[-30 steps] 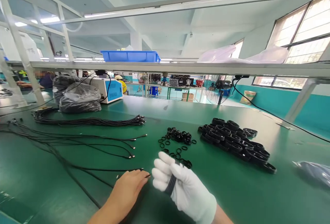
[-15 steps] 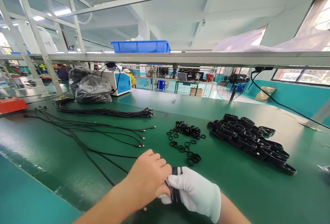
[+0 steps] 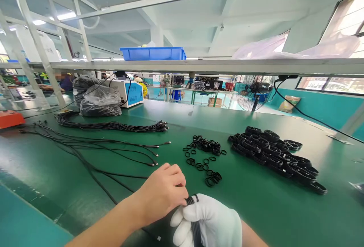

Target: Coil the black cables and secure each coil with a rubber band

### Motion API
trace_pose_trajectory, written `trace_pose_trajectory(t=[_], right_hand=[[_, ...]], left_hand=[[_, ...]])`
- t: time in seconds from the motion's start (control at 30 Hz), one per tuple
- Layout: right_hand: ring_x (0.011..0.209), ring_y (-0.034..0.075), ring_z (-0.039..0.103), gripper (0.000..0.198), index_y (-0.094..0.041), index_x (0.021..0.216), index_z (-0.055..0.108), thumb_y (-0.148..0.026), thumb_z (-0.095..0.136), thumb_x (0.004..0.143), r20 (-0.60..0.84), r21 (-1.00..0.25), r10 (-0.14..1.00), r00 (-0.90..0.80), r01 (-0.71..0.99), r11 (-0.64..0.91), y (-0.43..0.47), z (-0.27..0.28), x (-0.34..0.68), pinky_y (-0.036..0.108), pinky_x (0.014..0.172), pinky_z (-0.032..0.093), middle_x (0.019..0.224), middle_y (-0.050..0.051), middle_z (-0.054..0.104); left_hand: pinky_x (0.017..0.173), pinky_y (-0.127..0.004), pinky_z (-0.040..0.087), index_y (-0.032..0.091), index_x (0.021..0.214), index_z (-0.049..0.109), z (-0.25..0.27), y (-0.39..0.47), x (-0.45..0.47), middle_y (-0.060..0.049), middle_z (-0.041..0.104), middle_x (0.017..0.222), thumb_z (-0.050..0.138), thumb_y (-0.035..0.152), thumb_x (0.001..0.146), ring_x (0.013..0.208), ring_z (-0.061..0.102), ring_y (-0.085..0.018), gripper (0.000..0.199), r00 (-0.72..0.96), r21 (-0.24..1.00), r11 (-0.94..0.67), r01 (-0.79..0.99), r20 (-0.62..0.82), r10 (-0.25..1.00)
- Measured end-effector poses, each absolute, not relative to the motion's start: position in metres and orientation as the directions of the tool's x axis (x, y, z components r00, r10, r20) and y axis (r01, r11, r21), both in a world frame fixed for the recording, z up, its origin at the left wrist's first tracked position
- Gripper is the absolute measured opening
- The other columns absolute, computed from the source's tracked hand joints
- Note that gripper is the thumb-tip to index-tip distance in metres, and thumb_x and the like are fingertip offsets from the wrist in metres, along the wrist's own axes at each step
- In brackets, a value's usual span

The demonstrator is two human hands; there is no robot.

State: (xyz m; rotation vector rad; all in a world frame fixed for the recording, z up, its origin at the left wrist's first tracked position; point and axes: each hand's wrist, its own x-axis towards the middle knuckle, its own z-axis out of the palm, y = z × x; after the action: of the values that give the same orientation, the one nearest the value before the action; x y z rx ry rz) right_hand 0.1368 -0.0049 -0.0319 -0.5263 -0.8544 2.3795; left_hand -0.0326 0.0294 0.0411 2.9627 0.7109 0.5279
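Observation:
A black cable [image 3: 196,228] is wound into a coil, gripped by my right hand [image 3: 212,216], which wears a white glove. Bare and with curled fingers, my left hand [image 3: 163,194] pinches at the upper end of that coil; its fingertips are partly hidden. One cable end with a light connector [image 3: 159,238] hangs below my left wrist. Just beyond my hands lie loose black rings [image 3: 209,144], some heaped and some scattered. Several uncoiled black cables [image 3: 113,140] stretch over the green table [image 3: 256,216] to the left.
Stacked coiled cables [image 3: 273,152] sit on the right. A straight cable bundle [image 3: 119,126], bagged items [image 3: 99,99] and a blue-and-white machine [image 3: 129,92] are at the back left. Overhead, a shelf [image 3: 216,66] carries a blue tray [image 3: 153,53]. A fan [image 3: 254,89] stands behind the table.
My left hand has moved slightly up off the coil's side to its upper end. My right hand has lowered a little and turned, showing its gloved fingers around the coil.

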Motion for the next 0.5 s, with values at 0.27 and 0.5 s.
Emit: trace_pose_trajectory(t=[0.27,0.5], right_hand=[[0.069,0.020,0.067,0.034,-0.006,0.092,0.068,-0.030,0.066,0.068,0.039,-0.660,0.589,-0.807,-0.463,-0.591,-0.011,-0.022,0.149,0.031,0.064,0.049,0.074,0.012,0.071],[0.051,0.015,0.059,0.030,-0.006,0.068,0.070,-0.036,0.071,0.060,0.023,-0.784,0.648,-0.761,-0.416,-0.461,-0.010,-0.017,0.154,0.026,0.051,0.043,0.059,0.009,0.065]], left_hand=[[0.038,-0.017,0.022,0.019,0.077,0.047,0.017,0.022,-0.015,0.010,0.039,0.055,0.060,0.036,0.076,0.042,0.027,-0.005,0.022,0.681,0.994,0.079,0.069,-0.105,0.725],[0.034,-0.016,0.014,0.017,0.077,0.049,-0.006,0.010,0.008,0.010,0.039,0.053,0.071,0.047,0.065,0.038,0.021,-0.001,0.039,0.629,0.936,0.193,-0.293,0.037,0.776]])
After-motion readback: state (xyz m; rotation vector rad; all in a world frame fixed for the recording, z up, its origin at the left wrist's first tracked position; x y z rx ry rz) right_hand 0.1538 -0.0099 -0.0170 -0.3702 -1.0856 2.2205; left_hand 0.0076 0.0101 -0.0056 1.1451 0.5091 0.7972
